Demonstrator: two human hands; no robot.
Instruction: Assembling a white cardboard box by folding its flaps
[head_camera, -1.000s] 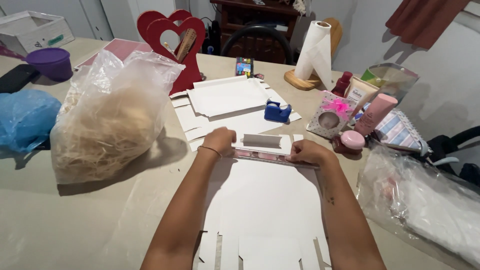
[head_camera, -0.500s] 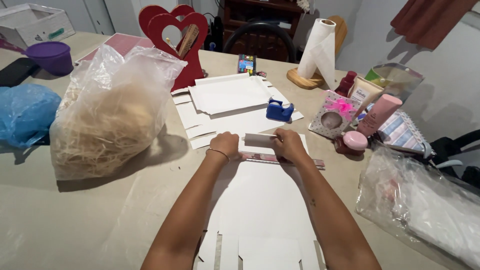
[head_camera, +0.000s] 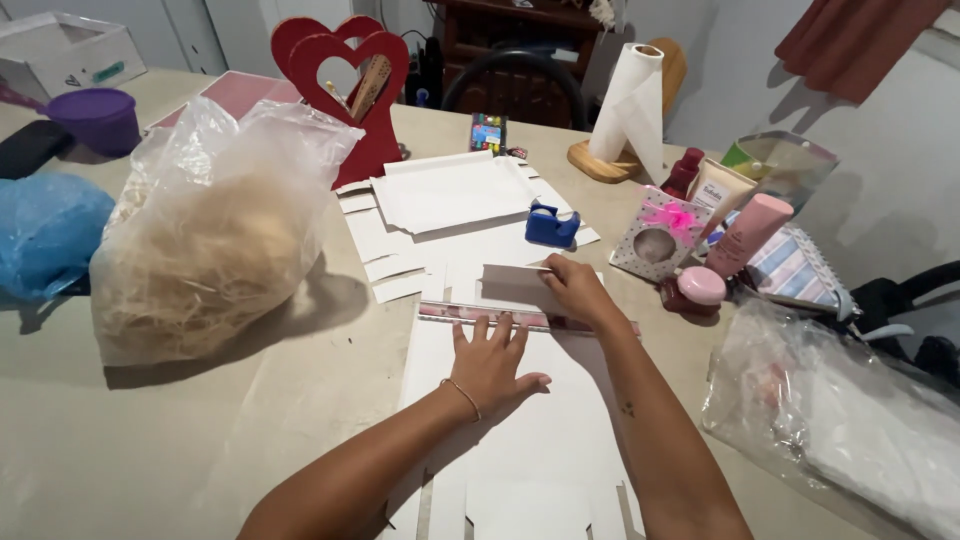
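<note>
Card sheet (head_camera: 520, 430) at center-bottom is cut off by the frame edge. Left hand (head_camera: 490, 362) lies flat, open on it; right hand (head_camera: 572, 290) grips its folded flap (head_camera: 510, 285) over the ruler (head_camera: 470, 314). Clear bag (head_camera: 215, 225), left on the bench (head_camera: 120, 440), holds straw.

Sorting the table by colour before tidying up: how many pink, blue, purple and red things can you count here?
Pink: 3 – tube, round jar, bow
Blue: 2 – tape dispenser, bag
Purple: 1 – bowl
Red: 1 – heart stand
Total: 7
</note>
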